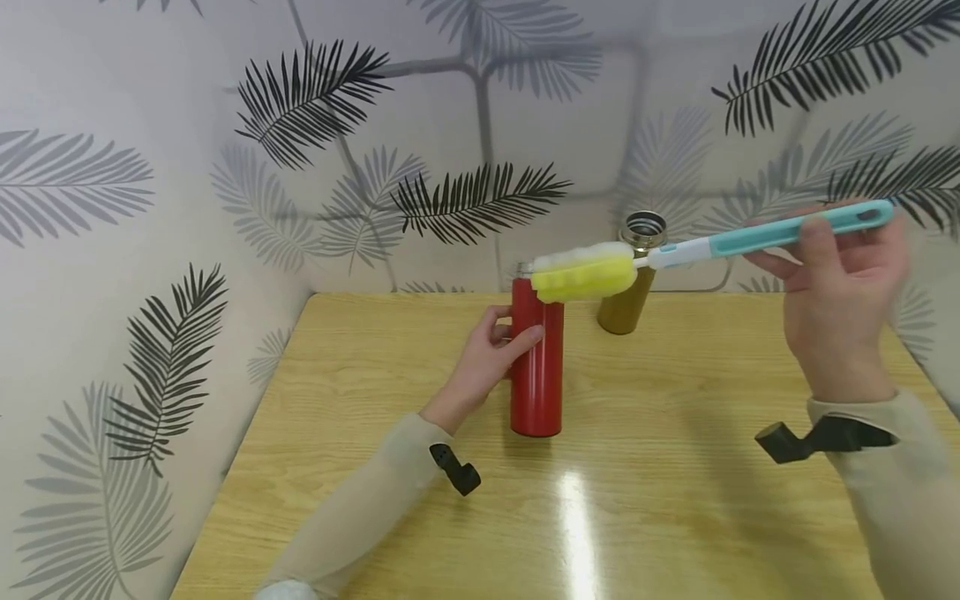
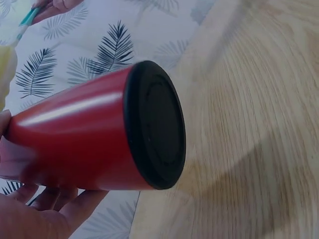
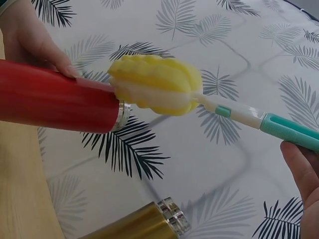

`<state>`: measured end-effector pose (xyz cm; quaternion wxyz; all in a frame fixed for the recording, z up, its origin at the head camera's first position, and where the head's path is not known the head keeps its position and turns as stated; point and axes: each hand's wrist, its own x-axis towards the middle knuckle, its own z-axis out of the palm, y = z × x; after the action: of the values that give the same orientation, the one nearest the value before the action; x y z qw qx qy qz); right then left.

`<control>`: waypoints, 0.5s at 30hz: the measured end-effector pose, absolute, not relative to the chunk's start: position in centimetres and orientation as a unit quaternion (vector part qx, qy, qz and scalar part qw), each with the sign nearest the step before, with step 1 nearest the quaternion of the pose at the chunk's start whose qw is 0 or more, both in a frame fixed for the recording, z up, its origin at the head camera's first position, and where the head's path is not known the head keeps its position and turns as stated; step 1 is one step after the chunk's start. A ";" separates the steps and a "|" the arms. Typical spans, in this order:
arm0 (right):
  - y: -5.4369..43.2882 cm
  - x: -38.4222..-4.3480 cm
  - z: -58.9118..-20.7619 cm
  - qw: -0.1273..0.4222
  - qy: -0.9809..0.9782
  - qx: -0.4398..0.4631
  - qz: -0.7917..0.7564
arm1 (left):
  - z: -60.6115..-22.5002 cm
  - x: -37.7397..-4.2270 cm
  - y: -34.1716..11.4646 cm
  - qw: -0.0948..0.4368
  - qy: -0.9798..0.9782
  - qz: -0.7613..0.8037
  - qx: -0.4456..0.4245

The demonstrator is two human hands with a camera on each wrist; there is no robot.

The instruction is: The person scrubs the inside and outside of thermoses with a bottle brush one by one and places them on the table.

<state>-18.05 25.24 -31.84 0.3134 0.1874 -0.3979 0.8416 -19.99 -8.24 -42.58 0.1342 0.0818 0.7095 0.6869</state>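
Note:
My left hand [image 1: 491,354] grips a red vacuum flask [image 1: 537,375] around its upper body, thumb across the front. Its black base [image 2: 159,124] shows in the left wrist view, held up off the table. A metal neck [image 3: 122,115] is at the flask's mouth end. My right hand [image 1: 847,292] holds a bottle brush by its teal handle [image 1: 787,232], thumb along the side. The brush's yellow and white sponge head [image 1: 585,273] overlaps the flask's top in the head view. In the right wrist view, the sponge lies alongside the neck, outside the mouth.
A gold flask [image 1: 624,292] with an uncovered metal mouth stands at the back of the wooden table [image 1: 360,375]. Behind rises a pale wall covering [image 1: 420,108] with leaf prints. Both wrists wear black camera straps [image 1: 453,468].

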 end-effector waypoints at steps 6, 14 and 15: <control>25.3 -17.9 -32.4 0.300 -0.411 0.193 0.839 | -42.5 -19.9 -8.4 0.142 0.695 0.701 0.075; 27.1 -17.5 -33.7 0.250 -0.493 0.179 0.814 | -42.6 -20.1 -9.0 0.133 0.668 0.729 0.069; 27.4 -17.5 -33.9 0.251 -0.513 0.172 0.802 | -42.6 -20.1 -9.1 0.134 0.665 0.731 0.069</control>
<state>-17.47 27.37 -33.85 0.2511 0.1721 -0.5133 0.8024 -20.13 -9.08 -42.59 0.1336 0.0688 0.6654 0.7312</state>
